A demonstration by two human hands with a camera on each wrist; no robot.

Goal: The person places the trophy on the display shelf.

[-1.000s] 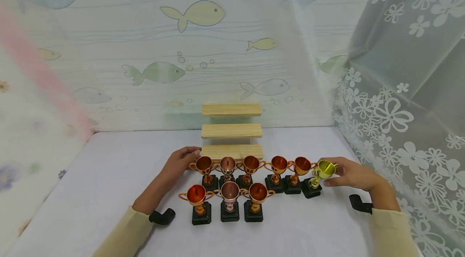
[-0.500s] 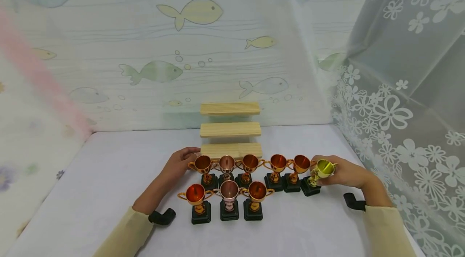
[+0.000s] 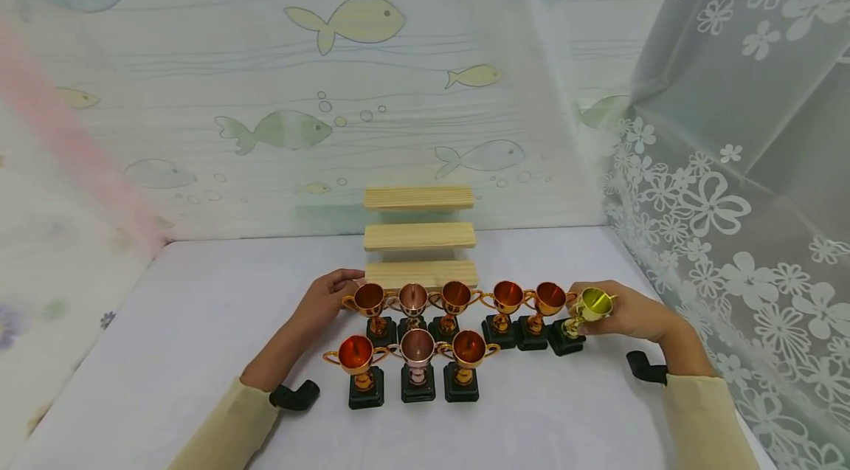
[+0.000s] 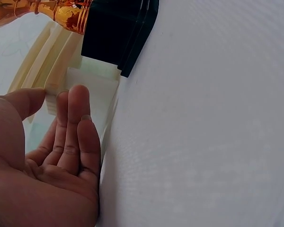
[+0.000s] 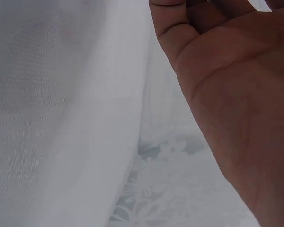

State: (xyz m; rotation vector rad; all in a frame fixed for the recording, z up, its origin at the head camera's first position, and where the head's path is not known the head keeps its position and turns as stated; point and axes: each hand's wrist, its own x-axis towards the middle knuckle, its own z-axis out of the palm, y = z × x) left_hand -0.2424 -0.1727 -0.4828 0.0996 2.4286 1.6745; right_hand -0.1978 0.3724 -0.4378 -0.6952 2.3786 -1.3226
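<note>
Small two-handled trophy cups on black square bases stand in two rows in the head view. My right hand [image 3: 620, 310] grips a yellow-gold trophy [image 3: 594, 304] at the right end of the back row. Its fingers pass behind the cup, and the thumb is by the stem. At the left, my left hand [image 3: 330, 296] pinches the left end of the lowest plank of a wooden stepped stand [image 3: 420, 274]. In the left wrist view, thumb and fingertips [image 4: 78, 97] meet at that plank's end, below a trophy's black base [image 4: 116, 33]. The right wrist view shows only palm and curled fingers [image 5: 168, 14].
An orange-gold trophy [image 3: 550, 299] stands close beside the yellow one. Several others continue the row leftward, past a pinkish trophy [image 3: 413, 300]. Three trophies, including a rose one [image 3: 417, 348], form the front row. A lace curtain [image 3: 717, 212] hangs at the right above the white table [image 3: 564, 411].
My right hand has moved left and closed its grip around the yellow-gold trophy, its thumb coming in to the stem. The left hand stays at the stand. The head view has shifted slightly.
</note>
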